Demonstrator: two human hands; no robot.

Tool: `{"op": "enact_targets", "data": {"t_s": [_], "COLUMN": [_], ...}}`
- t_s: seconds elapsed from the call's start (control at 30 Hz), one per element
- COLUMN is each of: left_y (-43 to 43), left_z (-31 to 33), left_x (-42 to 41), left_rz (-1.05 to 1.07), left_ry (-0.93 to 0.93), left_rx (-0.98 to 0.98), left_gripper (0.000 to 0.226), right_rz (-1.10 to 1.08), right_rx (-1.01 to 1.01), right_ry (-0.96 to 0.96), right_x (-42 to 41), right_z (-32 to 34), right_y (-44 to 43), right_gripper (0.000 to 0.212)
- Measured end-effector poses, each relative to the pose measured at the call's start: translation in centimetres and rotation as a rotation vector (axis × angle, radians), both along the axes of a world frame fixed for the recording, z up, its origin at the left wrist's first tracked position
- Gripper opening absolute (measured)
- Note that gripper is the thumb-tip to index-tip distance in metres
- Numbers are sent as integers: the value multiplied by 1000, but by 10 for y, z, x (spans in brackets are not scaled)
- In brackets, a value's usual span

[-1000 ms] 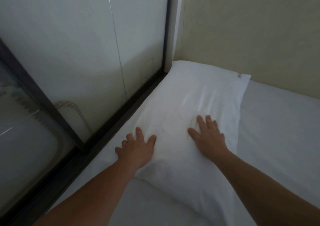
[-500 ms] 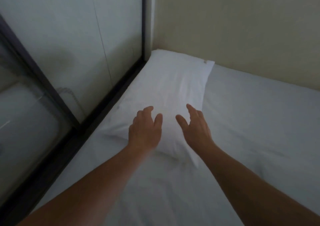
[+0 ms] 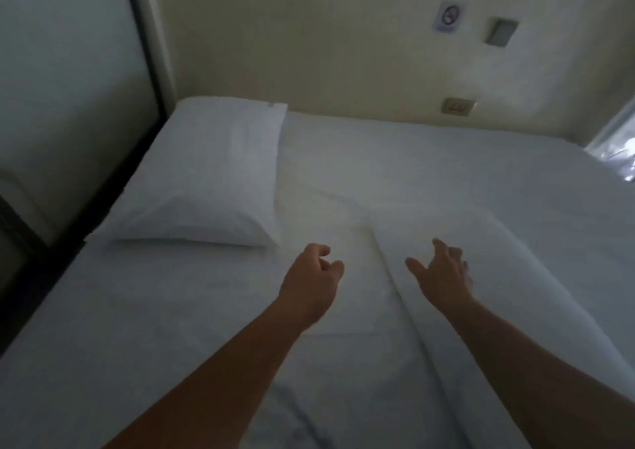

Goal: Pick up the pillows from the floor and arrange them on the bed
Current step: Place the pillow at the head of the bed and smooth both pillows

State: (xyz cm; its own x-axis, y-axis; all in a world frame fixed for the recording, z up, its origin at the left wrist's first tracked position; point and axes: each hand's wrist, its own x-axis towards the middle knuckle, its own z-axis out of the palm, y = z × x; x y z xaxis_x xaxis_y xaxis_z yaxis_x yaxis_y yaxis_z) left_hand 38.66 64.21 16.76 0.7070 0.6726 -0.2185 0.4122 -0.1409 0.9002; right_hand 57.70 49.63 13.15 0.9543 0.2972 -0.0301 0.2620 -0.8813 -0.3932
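A white pillow (image 3: pixel 209 177) lies flat in the far left corner of the bed (image 3: pixel 446 180), against the wall and the dark frame. Both my hands hover over the white sheet, clear of the pillow and to its right. My left hand (image 3: pixel 312 283) holds nothing, its fingers loosely curled. My right hand (image 3: pixel 443 273) is empty too, with fingers spread apart above a long fold in the sheet. No other pillow is in sight, and the floor is out of view.
A dark frame with pale panels (image 3: pixel 68 105) runs along the bed's left side. The beige wall (image 3: pixel 309 36) behind carries a no-smoking sign (image 3: pixel 449 15), a switch (image 3: pixel 501 32) and a socket (image 3: pixel 458 106). A bright window edge (image 3: pixel 618 146) shows at the far right.
Both hands lifted off the pillow and drew back toward me and to the right. The view swung right, showing more of the bed and the back wall.
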Motion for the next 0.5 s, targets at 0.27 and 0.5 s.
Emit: {"op": "enact_targets", "data": {"t_s": [0.27,0.5], "left_y": [-95,-115], "left_z": [-32,-69], "left_x": [14,1], "left_rz": [-67,-50], "left_ry": [38,65], "left_rx": [-98,-107], "left_gripper": [35,32], "right_rz": [-185,-139], "right_rx": [-230,-208], "right_ry": [149,16], "right_x": [34,48], "right_z": [-58,-98], "right_y": [-183,-179], "right_gripper": [112,55]}}
